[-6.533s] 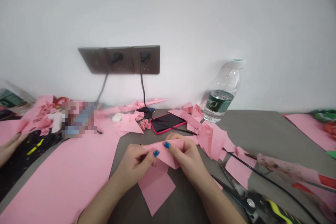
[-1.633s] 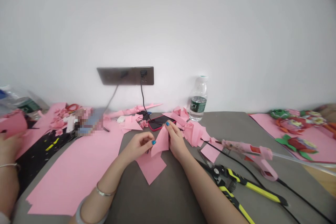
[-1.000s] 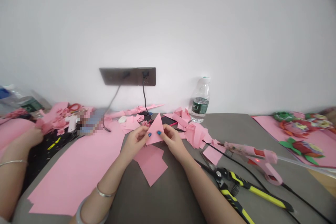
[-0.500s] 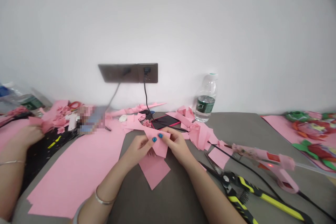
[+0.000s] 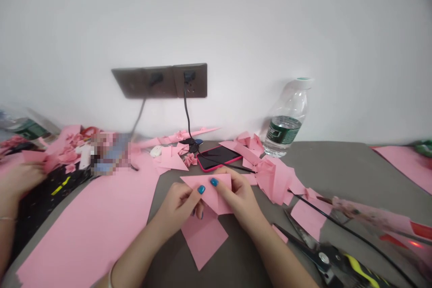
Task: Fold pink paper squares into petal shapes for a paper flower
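Note:
Between my two hands is a folded piece of pink paper (image 5: 216, 195), held up over the grey table. My left hand (image 5: 182, 202) pinches its left side, thumb in front and fingers partly behind. On the right, my right hand (image 5: 238, 193) grips the paper with its thumb pressed on the front face. A square of pink paper (image 5: 205, 240) lies on the table just below. Behind my hands a phone with a pink edge (image 5: 219, 157) rests flat, close to crumpled and folded pink paper (image 5: 273, 177).
A water bottle (image 5: 285, 119) stands by the wall at right. Scissors (image 5: 320, 252) and a pink glue gun (image 5: 378, 218) with a cord lie on the right. Large pink sheets (image 5: 87, 220) cover the left side. Another person's hand (image 5: 25, 180) is at far left.
The view has come closer and shifted, so things on the right sit farther right. Both hands keep hold of the folded paper, whose top edge looks more level.

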Action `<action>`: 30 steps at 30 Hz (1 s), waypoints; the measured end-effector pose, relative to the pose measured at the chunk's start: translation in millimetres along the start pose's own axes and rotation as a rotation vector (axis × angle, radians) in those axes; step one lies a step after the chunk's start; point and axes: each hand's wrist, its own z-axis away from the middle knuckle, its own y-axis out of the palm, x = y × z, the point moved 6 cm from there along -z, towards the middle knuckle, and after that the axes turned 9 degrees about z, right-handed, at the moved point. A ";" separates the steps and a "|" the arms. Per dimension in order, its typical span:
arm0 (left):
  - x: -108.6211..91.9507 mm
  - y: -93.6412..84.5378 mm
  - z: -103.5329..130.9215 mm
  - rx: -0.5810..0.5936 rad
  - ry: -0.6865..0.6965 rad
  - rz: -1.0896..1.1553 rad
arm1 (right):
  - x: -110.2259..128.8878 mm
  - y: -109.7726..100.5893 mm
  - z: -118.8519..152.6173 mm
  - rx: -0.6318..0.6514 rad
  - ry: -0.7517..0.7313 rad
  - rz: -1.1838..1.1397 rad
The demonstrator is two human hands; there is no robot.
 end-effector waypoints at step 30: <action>-14.6 -15.8 2.1 -0.160 0.157 -0.136 | 11.7 -0.2 3.9 0.004 0.028 0.100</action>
